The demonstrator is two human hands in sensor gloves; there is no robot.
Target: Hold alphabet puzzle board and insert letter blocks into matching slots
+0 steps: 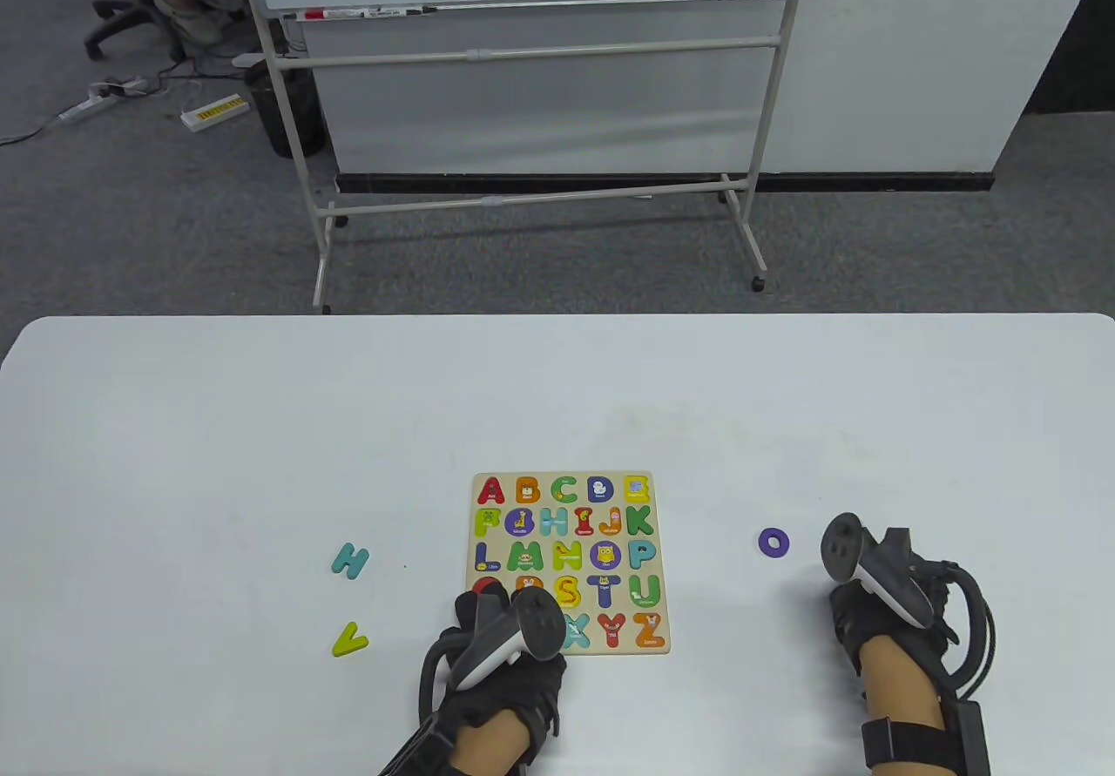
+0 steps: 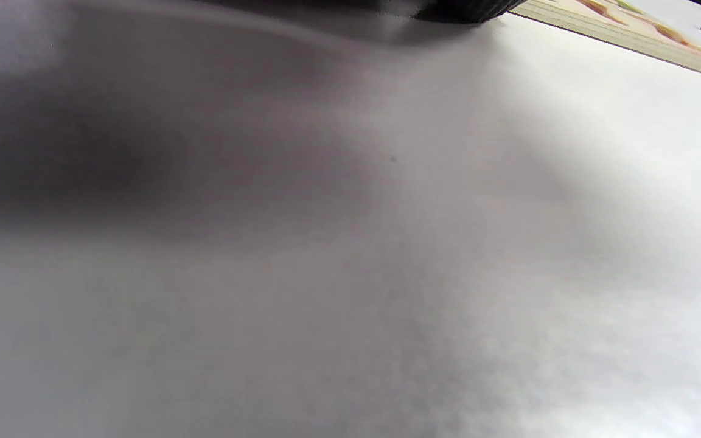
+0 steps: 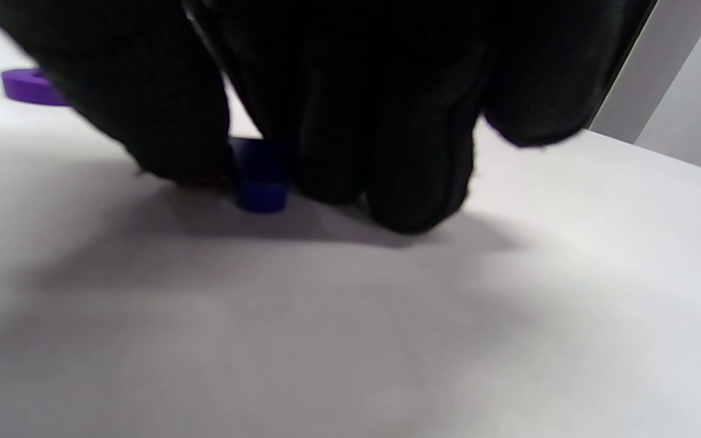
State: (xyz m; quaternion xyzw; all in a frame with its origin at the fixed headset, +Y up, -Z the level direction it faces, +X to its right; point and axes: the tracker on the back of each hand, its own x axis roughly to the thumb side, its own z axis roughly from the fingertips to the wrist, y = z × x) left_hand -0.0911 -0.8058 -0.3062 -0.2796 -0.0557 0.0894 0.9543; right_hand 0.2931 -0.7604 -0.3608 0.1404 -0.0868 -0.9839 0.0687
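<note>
Nearest the lens in the right wrist view: right hand (image 3: 350, 103), gloved fingers (image 3: 417, 176) curled down onto the table (image 3: 350, 334), pinching a small dark-blue block (image 3: 259, 176) between thumb and forefingers; letter shape impossible to read. Just beyond, purple O (image 3: 31, 86) lying loose on the white surface.

Left hand (image 1: 501, 645) pressed flat over the near left corner of the puzzle board (image 1: 572, 563), steadying it; fingers hidden under the tracker, so spread or curl not clear, nothing seen held. Only a sliver of board edge in the left wrist view.

Well along, by the look of it: most slots filled, A to E along the far row, then K, L, M, N, P, S, T, U, X, Y, Z seated. Still out on the table: teal H (image 1: 350, 560) and yellow-green V (image 1: 350, 639) well to the left of the board, the O to its right. Slots with owl picture and others showing printed backing, so apparently unfilled; corner under the left hand not visible.

Board itself: pale wood square, flat on the table near its front edge, between both hands, bright chunky letters in five rows.
</note>
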